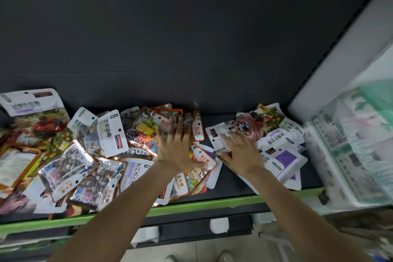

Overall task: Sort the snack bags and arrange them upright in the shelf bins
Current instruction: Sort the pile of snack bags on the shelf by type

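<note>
— What do we see of the left hand (177, 149)?
— We see it spread wide, fingers straight and fanned, lying palm down on the orange-edged candy bags (161, 132) in the middle of the dark shelf (231, 178). It grips nothing; it only rests on them.

— And the right hand (241, 153)?
— Also flat, fingers stretched toward the far side, resting on a white pouch (217, 134) at the left edge of the smaller right-hand heap (276, 142). The fingertips are blurred, so we cannot tell whether they press the pouch or merely touch it.

— Where do the snack bags lie?
— All flat and overlapping, none upright. We count a large heap (70, 155) from the far left to the middle, with a small gap of bare shelf between it and the right heap. The green front rail (202, 205) runs along the near edge, and blurred green-and-white packages (357, 144) stand at the far right.
</note>
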{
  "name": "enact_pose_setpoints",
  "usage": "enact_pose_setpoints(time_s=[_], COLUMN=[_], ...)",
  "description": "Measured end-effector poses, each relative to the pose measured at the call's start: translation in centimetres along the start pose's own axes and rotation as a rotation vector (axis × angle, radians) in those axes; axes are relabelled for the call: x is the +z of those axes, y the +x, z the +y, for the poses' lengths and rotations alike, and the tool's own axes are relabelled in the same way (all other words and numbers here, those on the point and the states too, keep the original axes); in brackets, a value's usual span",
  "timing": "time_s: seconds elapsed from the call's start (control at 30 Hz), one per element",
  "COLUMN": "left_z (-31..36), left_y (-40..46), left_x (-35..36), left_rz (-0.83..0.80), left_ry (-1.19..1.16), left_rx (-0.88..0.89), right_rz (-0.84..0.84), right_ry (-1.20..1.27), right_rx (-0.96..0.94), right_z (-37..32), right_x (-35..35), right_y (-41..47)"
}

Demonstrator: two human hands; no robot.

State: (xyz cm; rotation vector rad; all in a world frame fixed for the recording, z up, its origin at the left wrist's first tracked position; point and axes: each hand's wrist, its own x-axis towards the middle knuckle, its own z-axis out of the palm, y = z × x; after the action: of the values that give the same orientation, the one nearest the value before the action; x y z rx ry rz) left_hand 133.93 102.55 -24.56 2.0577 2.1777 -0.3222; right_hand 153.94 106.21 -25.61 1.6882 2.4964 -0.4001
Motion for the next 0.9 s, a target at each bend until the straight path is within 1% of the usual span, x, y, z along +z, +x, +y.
enact_pose_setpoints(time_s=[0.03, 0.1, 0.2, 0.3, 0.37, 0.43, 0.5, 0.53, 0.6, 0.73, 0.8, 0.9], left_z=[-0.2, -0.9, -2.2, -3.2, -3.5, -3.6, -3.7, -3.6, -3.5, -3.5, -3.5, -3.6], left_y=[-0.1, -0.2, -0.4, -0.6, -0.7, -0.7, -0.8, -0.9, -0.9, -0.8, -0.8, -0.7], left_x=[0.1, 0.5, 0.7, 0.4, 0.2, 0.2, 0.4, 0.5, 0.7, 0.9, 1.1, 1.3], left_rz=[0.000, 0.007, 0.025, 0.007, -0.014, -0.014, -0.006, -0.002, 0.003, 0.007, 0.020, 0.029], left_ry=[-0.006, -0.015, -0.015, -0.017, -0.022, -0.037, -0.039, -0.035, -0.029, -0.027, -0.041, -0.051], left_rx=[0.008, 0.023, 0.036, 0.044, 0.045, 0.044, 0.042, 0.040, 0.033, 0.033, 0.039, 0.041], right_rz=[-0.061, -0.095, -0.070, -0.052, 0.003, 0.039, -0.032, -0.081, -0.122, -0.032, 0.002, -0.002], right_ry=[-0.041, -0.154, -0.246, -0.271, -0.224, -0.102, -0.007, 0.002, 0.035, 0.179, 0.167, 0.133], right_rx=[-0.004, 0.013, 0.101, 0.197, 0.157, 0.004, -0.105, -0.117, -0.079, -0.002, 0.019, 0.030], right_z=[-0.2, 0.2, 1.4, 1.8, 1.0, -0.5, -2.0, -2.6, -3.0, -2.8, -2.7, -2.9], right_x=[0.4, 0.7, 0.1, -0.7, -1.0, -1.0, -0.3, 0.2, 1.1, 1.2, 1.1, 1.1], right_y=[-0.1, -0.4, -0.8, -0.7, -0.5, -0.2, 0.1, 0.2, 0.5, 0.9, 1.1, 1.1])
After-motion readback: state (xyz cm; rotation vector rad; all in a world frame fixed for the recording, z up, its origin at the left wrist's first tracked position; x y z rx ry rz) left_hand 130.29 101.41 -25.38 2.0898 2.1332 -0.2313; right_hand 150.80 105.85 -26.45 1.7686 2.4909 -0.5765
